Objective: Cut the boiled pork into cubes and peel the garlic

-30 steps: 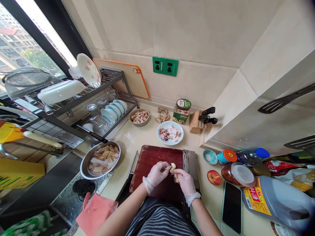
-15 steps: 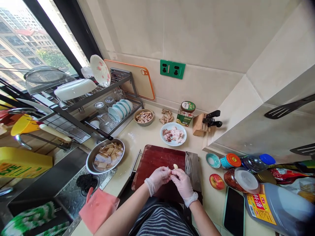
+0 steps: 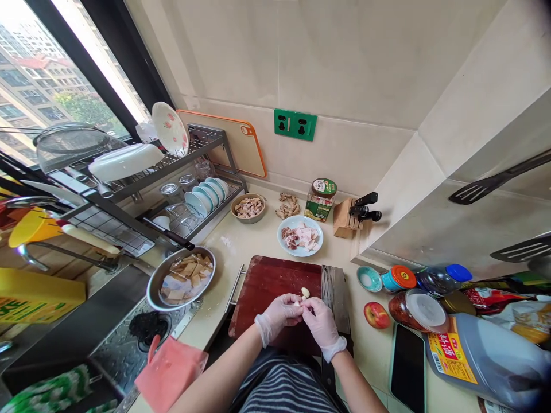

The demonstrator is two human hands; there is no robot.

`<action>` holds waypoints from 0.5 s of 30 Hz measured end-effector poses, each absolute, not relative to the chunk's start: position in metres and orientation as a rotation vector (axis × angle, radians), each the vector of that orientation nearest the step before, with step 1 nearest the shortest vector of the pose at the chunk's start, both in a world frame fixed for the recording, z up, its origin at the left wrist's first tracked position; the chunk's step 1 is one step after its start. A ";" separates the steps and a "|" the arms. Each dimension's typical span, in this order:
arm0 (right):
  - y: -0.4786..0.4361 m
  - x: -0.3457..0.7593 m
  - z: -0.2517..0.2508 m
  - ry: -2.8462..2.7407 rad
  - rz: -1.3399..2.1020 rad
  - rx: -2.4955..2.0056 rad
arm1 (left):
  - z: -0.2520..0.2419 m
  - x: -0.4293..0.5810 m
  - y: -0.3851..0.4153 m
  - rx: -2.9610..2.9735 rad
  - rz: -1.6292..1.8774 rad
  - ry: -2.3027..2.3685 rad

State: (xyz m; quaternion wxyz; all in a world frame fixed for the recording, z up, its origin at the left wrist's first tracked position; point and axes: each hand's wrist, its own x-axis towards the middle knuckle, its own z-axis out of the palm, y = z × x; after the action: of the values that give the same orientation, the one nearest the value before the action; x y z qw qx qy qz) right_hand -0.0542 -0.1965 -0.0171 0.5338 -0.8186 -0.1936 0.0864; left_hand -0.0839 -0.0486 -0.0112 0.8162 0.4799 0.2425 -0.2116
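Note:
My left hand [image 3: 280, 313] and my right hand [image 3: 321, 324], both in clear gloves, meet above the near part of the dark red cutting board [image 3: 275, 281]. Fingertips of both are closed on a small garlic clove [image 3: 297, 303], mostly covered by the fingers. Just beyond them a peeled pale garlic clove [image 3: 305, 292] lies on the board. Along the board's right side rests a cleaver [image 3: 333, 281] with a wide grey blade, its near end partly hidden by my right hand.
Behind the board stand a plate of sliced meat [image 3: 306, 250], a bowl of meat pieces [image 3: 248, 220], ginger [image 3: 287, 206] and a knife block [image 3: 343, 221]. Left is a metal basin [image 3: 151, 298] by the sink. An apple [image 3: 376, 315], phone [image 3: 407, 367] and jars sit right.
My fingers have shifted slightly around the small clove, and more of it shows between them. The view has tilted a little; the rest stays in place.

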 end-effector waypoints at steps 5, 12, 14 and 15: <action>-0.201 -0.044 -0.019 -0.197 0.241 -1.961 | 0.000 -0.084 -0.041 1.083 -0.489 0.432; -0.199 -0.045 -0.019 -0.247 0.490 -1.794 | -0.008 -0.085 -0.044 0.841 -0.428 0.539; -0.197 -0.048 -0.021 -0.318 0.438 -1.840 | -0.015 -0.085 -0.048 0.777 -0.412 0.602; -0.196 -0.049 -0.022 -0.348 0.404 -1.873 | -0.018 -0.085 -0.050 0.756 -0.410 0.624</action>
State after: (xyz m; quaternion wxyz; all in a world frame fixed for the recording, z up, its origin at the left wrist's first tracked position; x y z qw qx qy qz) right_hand -0.0493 -0.1958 -0.0216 0.5623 -0.7953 -0.1479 0.1717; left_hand -0.0851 -0.0504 -0.0181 0.8621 0.3605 0.2975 -0.1955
